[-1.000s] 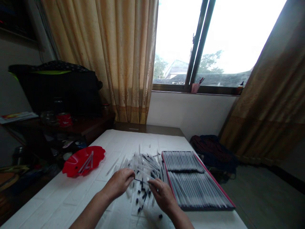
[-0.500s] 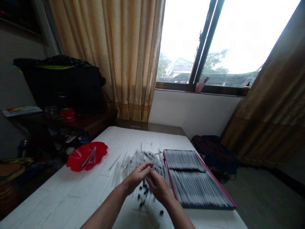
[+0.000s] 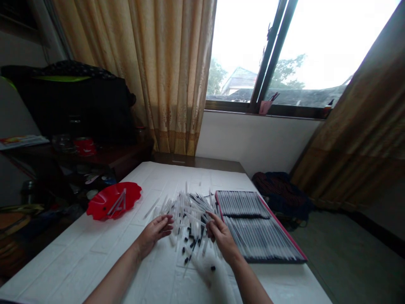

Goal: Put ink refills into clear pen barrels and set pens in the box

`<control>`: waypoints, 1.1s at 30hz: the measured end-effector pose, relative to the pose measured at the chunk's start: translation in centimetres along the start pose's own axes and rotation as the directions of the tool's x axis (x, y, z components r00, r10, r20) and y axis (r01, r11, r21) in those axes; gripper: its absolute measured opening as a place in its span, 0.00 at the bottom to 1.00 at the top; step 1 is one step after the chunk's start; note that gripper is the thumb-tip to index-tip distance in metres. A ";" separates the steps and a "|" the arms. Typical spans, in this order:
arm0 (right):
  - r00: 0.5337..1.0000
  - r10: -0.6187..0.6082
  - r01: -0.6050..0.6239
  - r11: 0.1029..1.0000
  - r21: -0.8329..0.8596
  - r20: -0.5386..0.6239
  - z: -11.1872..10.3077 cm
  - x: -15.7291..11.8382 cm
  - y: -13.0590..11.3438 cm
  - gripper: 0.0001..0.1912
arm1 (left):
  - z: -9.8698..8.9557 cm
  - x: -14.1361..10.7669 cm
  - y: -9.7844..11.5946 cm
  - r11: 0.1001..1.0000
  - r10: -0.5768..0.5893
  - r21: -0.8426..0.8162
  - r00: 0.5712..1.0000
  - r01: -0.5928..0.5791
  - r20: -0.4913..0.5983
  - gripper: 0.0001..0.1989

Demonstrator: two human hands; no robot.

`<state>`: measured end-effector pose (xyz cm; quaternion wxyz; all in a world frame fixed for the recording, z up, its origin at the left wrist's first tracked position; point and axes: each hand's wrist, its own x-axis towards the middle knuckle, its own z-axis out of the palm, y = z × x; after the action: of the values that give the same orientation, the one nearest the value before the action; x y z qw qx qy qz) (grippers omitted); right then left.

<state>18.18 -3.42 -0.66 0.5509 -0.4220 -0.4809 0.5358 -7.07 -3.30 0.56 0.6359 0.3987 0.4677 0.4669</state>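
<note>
My left hand point(image 3: 159, 230) is to the left of a heap of clear plastic tubes point(image 3: 181, 207). Its fingers are slightly bent and apart, with nothing in them. On the other side, my right hand point(image 3: 218, 232) has its fingers closed on the end of a clear plastic tube point(image 3: 195, 217), which points left over the heap. Small black caps point(image 3: 186, 239) lie scattered between the hands, along with thin dark-tipped rods. Just right of my right hand is a red-edged tray point(image 3: 286, 223) with two rows of slim, grey-looking filled tubes.
A red scalloped dish point(image 3: 95, 204) holding a few clear tubes stands on the left of the white table point(image 3: 104, 253). One black cap point(image 3: 213, 268) lies near the front. Beyond the left edge is a dark desk point(image 3: 126, 154) with a covered screen.
My hands were together over the heap and have moved apart, left hand to the left, right hand to the right. A tube now shows at my right fingers. The view has shifted slightly.
</note>
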 end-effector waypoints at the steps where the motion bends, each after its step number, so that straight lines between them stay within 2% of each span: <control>1: 1.000 0.007 -0.006 1.000 0.022 -0.013 0.0 -0.1 0.0 0.27 | -0.4 -0.2 -0.2 1.000 -0.003 -0.015 1.000 0.003 -0.017 0.17; 4: 0.999 0.015 -0.014 0.999 0.040 -0.035 0.0 -0.1 0.2 0.26 | -1.1 -0.6 -0.6 0.999 -0.009 -0.046 0.999 0.007 -0.050 0.14; 9: 0.998 0.033 -0.030 0.997 0.069 -0.049 -0.2 0.4 -0.1 0.29 | -1.1 -0.4 -0.7 0.997 -0.005 -0.072 0.998 0.000 -0.064 0.15; 17: 0.991 -0.072 0.086 0.988 0.124 -0.115 -3.6 1.5 -4.4 0.25 | -1.3 -0.3 0.4 0.999 0.001 -0.052 0.995 -0.006 -0.099 0.13; 22: 0.981 -0.109 0.128 0.986 0.110 -0.160 -4.6 1.9 -5.8 0.24 | -0.5 0.1 0.3 1.000 0.003 0.016 0.993 -0.001 -0.116 0.18; 27: 0.984 -0.085 0.107 0.985 0.132 -0.158 -2.2 1.6 -3.5 0.22 | 2.6 0.5 -0.6 0.953 0.069 0.296 0.998 -0.063 -0.009 0.25; 31: 0.987 -0.058 0.081 0.984 0.156 -0.147 1.1 0.4 -0.8 0.21 | 6.2 -0.3 -0.9 0.833 0.128 0.516 0.978 -0.197 0.166 0.26; 33: 0.989 -0.055 0.075 0.987 0.145 -0.140 2.3 -0.1 0.1 0.19 | 7.4 -0.6 -1.3 0.773 0.135 0.586 0.965 -0.244 0.223 0.25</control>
<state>15.89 -3.61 -0.37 0.6295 -0.3991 -0.4144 0.5222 0.28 -4.67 1.30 0.4604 0.6649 0.4948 0.3180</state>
